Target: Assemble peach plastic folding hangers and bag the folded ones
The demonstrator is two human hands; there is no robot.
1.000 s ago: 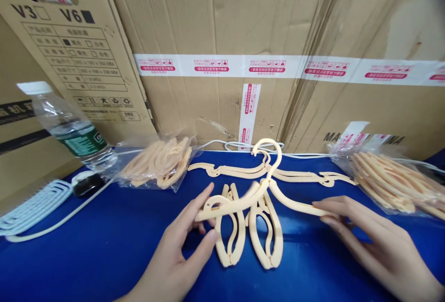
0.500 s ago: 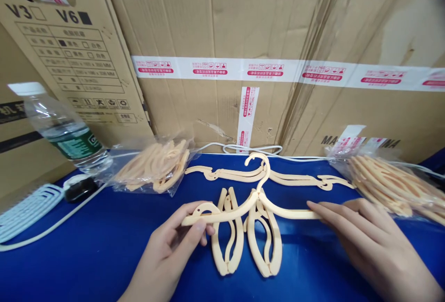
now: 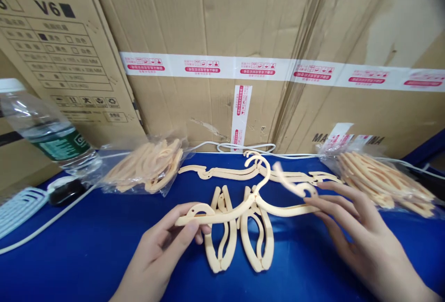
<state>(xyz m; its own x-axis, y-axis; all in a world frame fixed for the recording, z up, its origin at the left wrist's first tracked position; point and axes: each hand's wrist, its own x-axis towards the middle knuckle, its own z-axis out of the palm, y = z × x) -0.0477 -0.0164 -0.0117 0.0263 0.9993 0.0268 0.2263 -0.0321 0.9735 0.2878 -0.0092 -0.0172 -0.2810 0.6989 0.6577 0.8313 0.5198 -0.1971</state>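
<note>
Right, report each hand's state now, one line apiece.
Left hand: closed, holding the left end of the nearer spread hanger.
Right hand: closed, holding that hanger's right end.

A: So what's up with that hanger (image 3: pixel 255 199)?
B: Pale cream folding type, held up over the blue table (image 3: pixel 295 265). Hook (image 3: pixel 268 172) on top, its open side facing left, and both arms spread from the middle joint.
A: Fully unfolded?
B: Nah. Left end piece (image 3: pixel 203 207) is folded back on the left arm (image 3: pixel 225 217). Right one (image 3: pixel 291 186), kinda blurry, sticks up and inward above the right arm (image 3: pixel 285 211).
</note>
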